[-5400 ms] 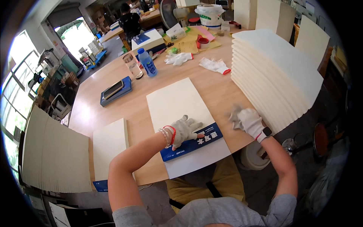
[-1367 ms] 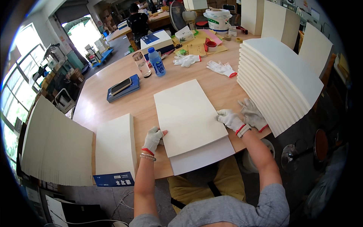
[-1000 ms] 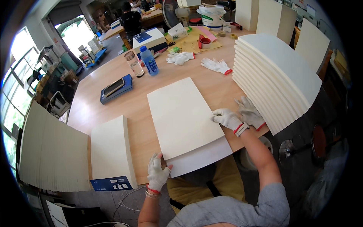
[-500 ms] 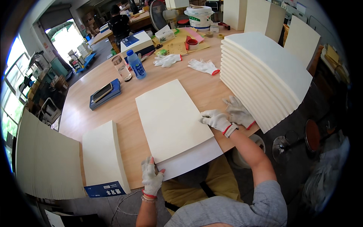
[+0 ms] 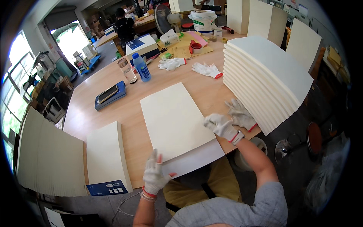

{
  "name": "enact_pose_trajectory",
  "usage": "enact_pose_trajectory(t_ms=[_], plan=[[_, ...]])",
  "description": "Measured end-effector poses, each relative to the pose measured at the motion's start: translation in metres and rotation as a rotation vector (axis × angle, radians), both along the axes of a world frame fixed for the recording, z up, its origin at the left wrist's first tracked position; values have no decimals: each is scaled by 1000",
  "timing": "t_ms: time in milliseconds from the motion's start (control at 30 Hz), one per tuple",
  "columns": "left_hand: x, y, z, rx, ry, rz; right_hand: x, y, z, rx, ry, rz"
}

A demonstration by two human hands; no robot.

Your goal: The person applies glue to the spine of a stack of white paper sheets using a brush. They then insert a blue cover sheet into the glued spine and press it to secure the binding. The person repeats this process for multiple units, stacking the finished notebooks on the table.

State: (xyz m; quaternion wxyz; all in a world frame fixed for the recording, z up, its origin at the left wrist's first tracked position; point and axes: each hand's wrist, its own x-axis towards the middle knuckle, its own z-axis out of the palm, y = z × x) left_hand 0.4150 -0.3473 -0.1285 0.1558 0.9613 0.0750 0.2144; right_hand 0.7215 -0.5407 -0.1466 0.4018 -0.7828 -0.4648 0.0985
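Observation:
A cream-coloured pad of sheets [image 5: 176, 121] lies in front of me, with a white sheet [image 5: 194, 162] sticking out from under its near edge. My left hand [image 5: 154, 174], in a white glove with bare thumb and fingertip, is at the near left corner, fingers apart and gripping nothing. By the right edge of the pad is my right hand [image 5: 220, 126], also gloved. Its fingers look bent but are smeared by motion, so whether they touch the pad is unclear. Just beyond it rests a loose grey-white glove [image 5: 241, 115].
A tall stack of cream pads [image 5: 264, 83] stands on the right. To the left are a thick block of sheets [image 5: 104, 155] with a blue band and a larger paper stack [image 5: 49, 155]. Farther off sit a phone [image 5: 108, 94], a blue bottle [image 5: 142, 69], a glass [image 5: 127, 72] and spare gloves [image 5: 207, 70].
My right hand has come off its flat hold on the pad's right edge, its fingers now bent. My left hand has shifted slightly away from the corner. The view has tilted a little.

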Motion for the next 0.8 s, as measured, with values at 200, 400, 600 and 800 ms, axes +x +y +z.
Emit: enact_pose_trajectory(t_ms=[200,400,600,800], plan=[[23,-9,20,150,336,-137,-15,-10,17,-164,38,244],[26,-24,30,183,384,-160,-7,-12,15,-178,165,244],[28,-22,37,93,444,-108,-5,-13,14,-178,156,229],[42,34,6,-188,312,-23,12,-20,3,-158,430,302]])
